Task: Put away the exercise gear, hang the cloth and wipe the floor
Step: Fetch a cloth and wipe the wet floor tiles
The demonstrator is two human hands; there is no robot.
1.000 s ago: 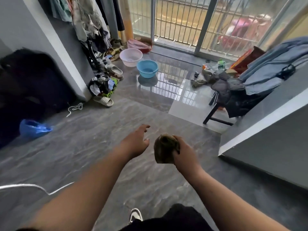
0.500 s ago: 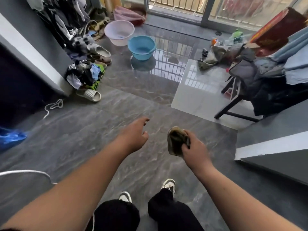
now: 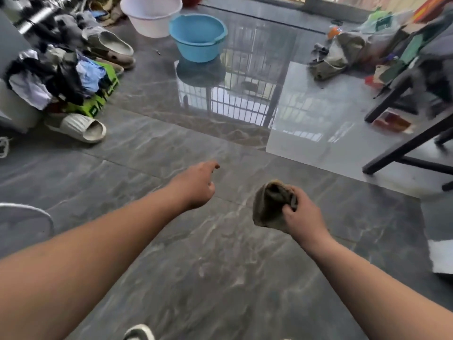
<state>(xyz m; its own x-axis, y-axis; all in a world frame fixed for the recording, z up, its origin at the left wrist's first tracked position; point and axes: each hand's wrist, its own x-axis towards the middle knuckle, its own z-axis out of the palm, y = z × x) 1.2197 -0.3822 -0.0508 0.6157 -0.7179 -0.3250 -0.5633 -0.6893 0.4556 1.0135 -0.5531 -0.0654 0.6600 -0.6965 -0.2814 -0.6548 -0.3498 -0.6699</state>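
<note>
My right hand (image 3: 302, 214) grips a bunched brownish-grey cloth (image 3: 268, 207), held in the air above the grey marbled floor (image 3: 220, 266). My left hand (image 3: 196, 185) reaches forward beside it, empty, with fingers loosely extended and pointing ahead. The two hands are apart, the cloth between them. The floor ahead is glossy and reflects a window grille.
A blue basin (image 3: 198, 36) and a white basin (image 3: 152, 14) stand ahead. Slippers (image 3: 78, 127) and a pile of clothes (image 3: 56, 79) lie at the left. A dark chair (image 3: 411, 133) with clothes stands at the right, an olive bag (image 3: 335, 57) behind it. My shoe (image 3: 138, 333) shows at the bottom.
The view has tilted down and moved closer to the basins. My right hand still holds the cloth, now with its bulk to the left of the hand; the left hand stays extended.
</note>
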